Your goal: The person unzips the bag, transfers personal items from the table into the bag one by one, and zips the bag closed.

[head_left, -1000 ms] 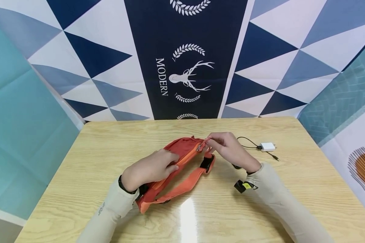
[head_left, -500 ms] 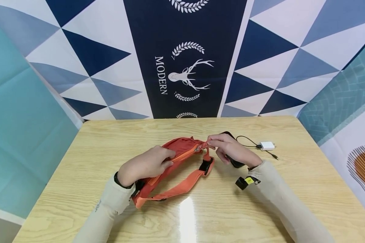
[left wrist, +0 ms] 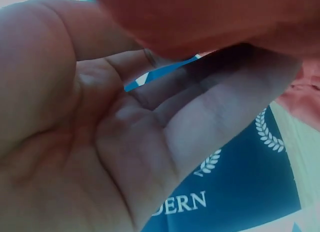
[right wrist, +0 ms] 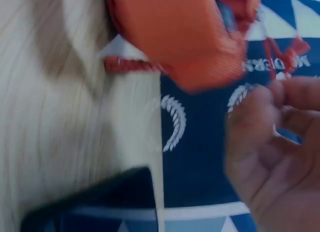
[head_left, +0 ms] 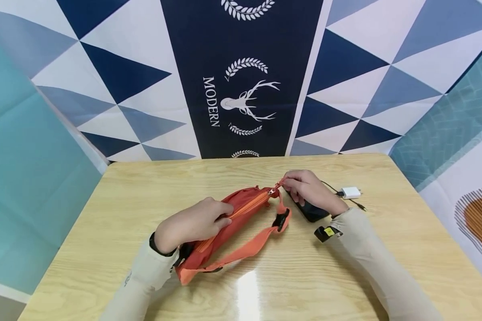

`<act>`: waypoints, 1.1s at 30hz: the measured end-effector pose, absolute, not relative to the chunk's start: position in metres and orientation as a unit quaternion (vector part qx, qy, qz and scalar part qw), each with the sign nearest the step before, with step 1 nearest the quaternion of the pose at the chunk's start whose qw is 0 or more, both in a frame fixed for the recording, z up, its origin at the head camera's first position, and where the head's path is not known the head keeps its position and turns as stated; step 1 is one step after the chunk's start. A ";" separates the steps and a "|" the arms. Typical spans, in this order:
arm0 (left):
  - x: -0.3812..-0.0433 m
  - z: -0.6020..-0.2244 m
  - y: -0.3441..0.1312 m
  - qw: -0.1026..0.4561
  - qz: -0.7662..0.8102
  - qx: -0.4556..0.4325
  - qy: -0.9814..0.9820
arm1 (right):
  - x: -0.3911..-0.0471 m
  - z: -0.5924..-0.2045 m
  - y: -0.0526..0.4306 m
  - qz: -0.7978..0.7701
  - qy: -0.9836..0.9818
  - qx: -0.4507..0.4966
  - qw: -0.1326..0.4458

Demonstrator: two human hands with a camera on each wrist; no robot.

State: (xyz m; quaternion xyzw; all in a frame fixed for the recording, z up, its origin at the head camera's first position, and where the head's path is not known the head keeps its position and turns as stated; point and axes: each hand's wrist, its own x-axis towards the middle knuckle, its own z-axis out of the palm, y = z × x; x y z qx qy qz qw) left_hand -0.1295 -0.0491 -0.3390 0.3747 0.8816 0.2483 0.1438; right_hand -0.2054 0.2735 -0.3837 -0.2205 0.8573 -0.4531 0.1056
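A red waist bag [head_left: 245, 196] with an orange zipper [head_left: 250, 206] lies slantwise on the table. My left hand [head_left: 197, 223] grips its near part, thumb and fingers on either side of the zipper band; in the left wrist view the red fabric [left wrist: 215, 22] covers the fingertips. At the bag's far right end, my right hand [head_left: 311, 191] pinches the red cord pull [head_left: 279, 183] of the zipper slider. The right wrist view shows this cord [right wrist: 287, 54] stretched toward the fingertips. An orange strap [head_left: 241, 253] with a black buckle [head_left: 281, 218] loops in front of the bag.
A black phone-like slab [head_left: 312, 212] lies under and beside the right hand. Behind that hand are a white charger plug [head_left: 351, 192] and a thin black cable [head_left: 359, 205]. The wooden table [head_left: 136, 187] ends at a patterned cloth backdrop [head_left: 241, 89].
My right hand has moved right with the cord pull, and the bag's far end and buckle have shifted right too. More of the black slab shows. The left hand keeps its grip.
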 end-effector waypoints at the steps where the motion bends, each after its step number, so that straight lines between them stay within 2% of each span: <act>1: -0.129 -0.340 -0.048 0.143 0.245 0.377 0.882 | -0.206 -0.385 0.274 -0.449 0.858 -0.221 0.119; 8: -0.121 -0.340 -0.035 0.162 0.219 0.387 0.881 | -0.206 -0.382 0.282 -0.428 0.852 -0.247 0.172; 19: -0.117 -0.347 -0.028 0.201 0.204 0.378 0.881 | -0.199 -0.377 0.277 -0.341 0.854 -0.337 0.201; 23: -0.119 -0.349 -0.026 0.204 0.204 0.384 0.877 | -0.191 -0.370 0.276 -0.296 0.876 -0.330 0.192; 25: -0.122 -0.350 -0.025 0.178 0.217 0.395 0.875 | -0.187 -0.365 0.273 -0.274 0.892 -0.321 0.161; 30: -0.134 -0.352 -0.023 0.030 0.266 0.407 0.873 | -0.177 -0.361 0.250 -0.251 0.908 -0.333 0.038; 33: -0.141 -0.355 -0.023 -0.021 0.279 0.398 0.874 | -0.172 -0.368 0.238 -0.226 0.913 -0.339 -0.014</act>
